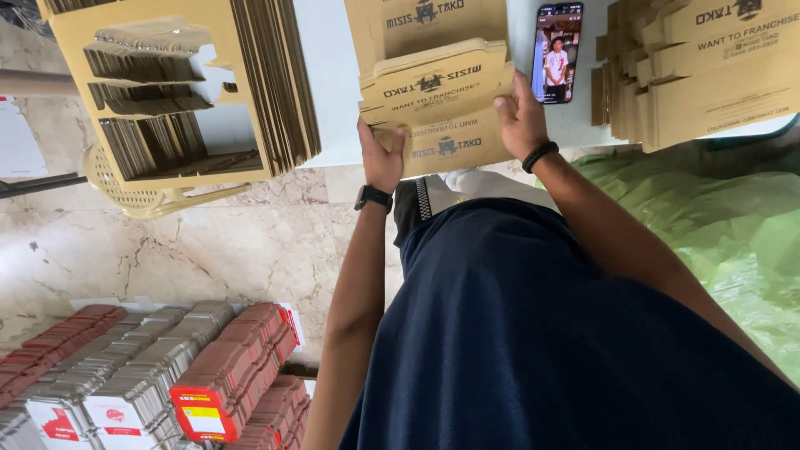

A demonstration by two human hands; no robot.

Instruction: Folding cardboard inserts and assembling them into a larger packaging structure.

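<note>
White table (pixel 333 75) over marble floor (pixel 233 242); both hands (pixel 382 160) fold a cardboard box (pixel 437 83).

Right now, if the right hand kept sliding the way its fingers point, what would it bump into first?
The right hand grips the flat brown carton at its edge, fingers pointing up the table. Straight ahead lies the phone, probably the first thing met, though depth is hard to judge.
</note>
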